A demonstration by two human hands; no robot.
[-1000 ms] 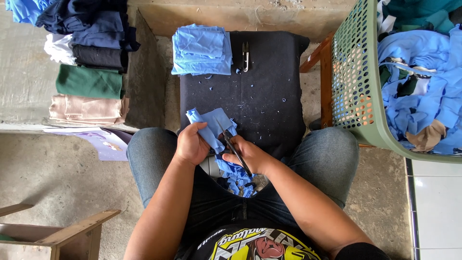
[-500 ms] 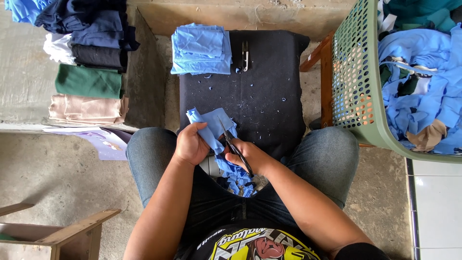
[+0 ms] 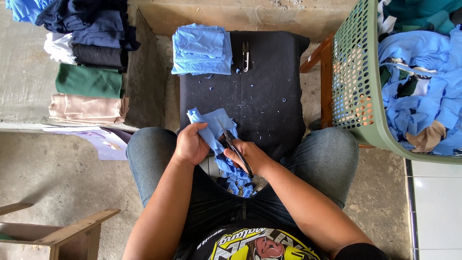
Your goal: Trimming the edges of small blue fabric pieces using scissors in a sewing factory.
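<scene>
There is one camera, and it sits on the person's head. It looks almost straight down, so the person's own arms and lap fill the bottom of the picture. The left hand and the right hand are close to the middle, quite near the camera. Just past the knees is the dark surface, a bit farther off. The top edge reaches a pale step. At the left side sits a pile of folded clothes, and the green basket is cut off at the right side. No other view shares this scene.
</scene>
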